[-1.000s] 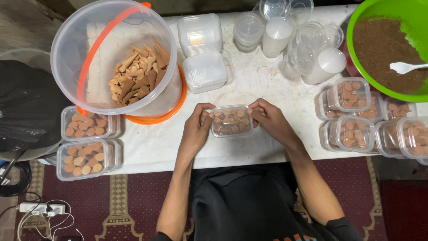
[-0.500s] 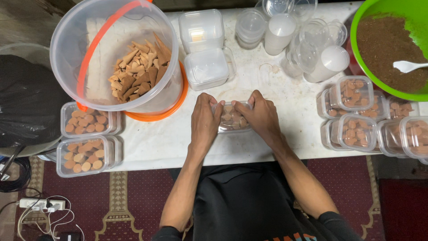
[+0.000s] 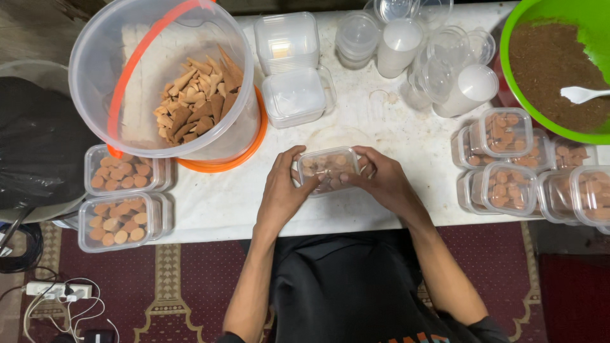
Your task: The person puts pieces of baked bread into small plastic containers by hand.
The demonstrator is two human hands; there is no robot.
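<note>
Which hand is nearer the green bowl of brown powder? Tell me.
Right. The right hand grips the small clear container on the side toward the green bowl, though well short of it. The left hand grips the container's opposite side, farther from the bowl.

Half a second ago both hands lay flat over the small clear plastic box of round brown biscuits (image 3: 328, 168), palms pressing down on its lid so that little of it showed. Now the left hand (image 3: 281, 190) has slid off to the box's left end and the right hand (image 3: 380, 182) to its right end, fingers curled around the edges, and the lid and the biscuits under it show plainly between them. The box itself sits slightly nearer the table's front edge than a second ago
</note>
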